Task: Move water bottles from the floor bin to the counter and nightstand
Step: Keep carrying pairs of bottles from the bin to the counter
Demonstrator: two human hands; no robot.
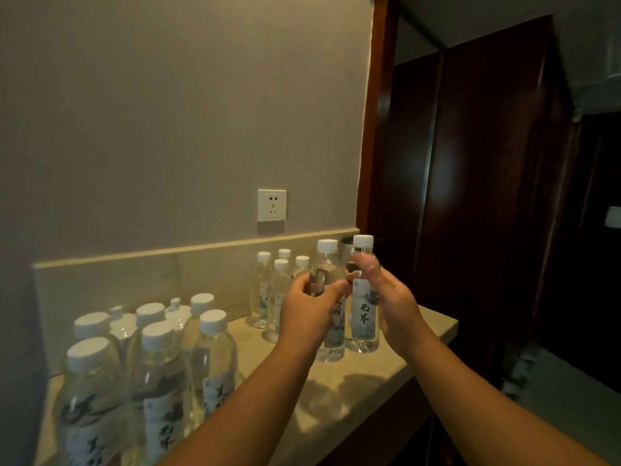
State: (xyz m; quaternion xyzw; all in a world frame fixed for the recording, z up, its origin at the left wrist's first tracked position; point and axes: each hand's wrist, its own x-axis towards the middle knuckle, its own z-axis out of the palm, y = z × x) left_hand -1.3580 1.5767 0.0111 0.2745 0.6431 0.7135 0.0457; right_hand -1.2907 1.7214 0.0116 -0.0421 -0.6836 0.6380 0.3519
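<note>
Left hand [307, 306]: grip closed round the body of a clear water bottle [327, 297]; fingers curled over its far side, thumb lying across the near side just above the label; white cap stands clear above the hand. Right hand [391, 299]: grip closed round a second water bottle [362, 317]; thumb and fingertips pinch the shoulder just under the white cap, palm alongside the right of the label; printed label faces the camera. Both bottles upright, side by side, nearly touching; their bases are at the level of the desk [376, 375] surface near its right end; whether they rest on it or hang just above cannot be told.

Behind the left hand: a cluster of four bottles [273, 290] standing upright on the desk against the low backsplash [134, 280]; white caps, pale labels. Near left of view: a larger group of bottles [158, 364] standing upright close together, partly blurred; white caps; labels with dark brush characters. Both forearms reach in from the lower edge and cast shadows on the beige desk top.

Wall above the backsplash carries a white socket plate [272, 205]; dark wooden door panels [487, 163] to the right of the desk; a dark cylindrical object shows behind the two held bottles, too hidden to identify.
</note>
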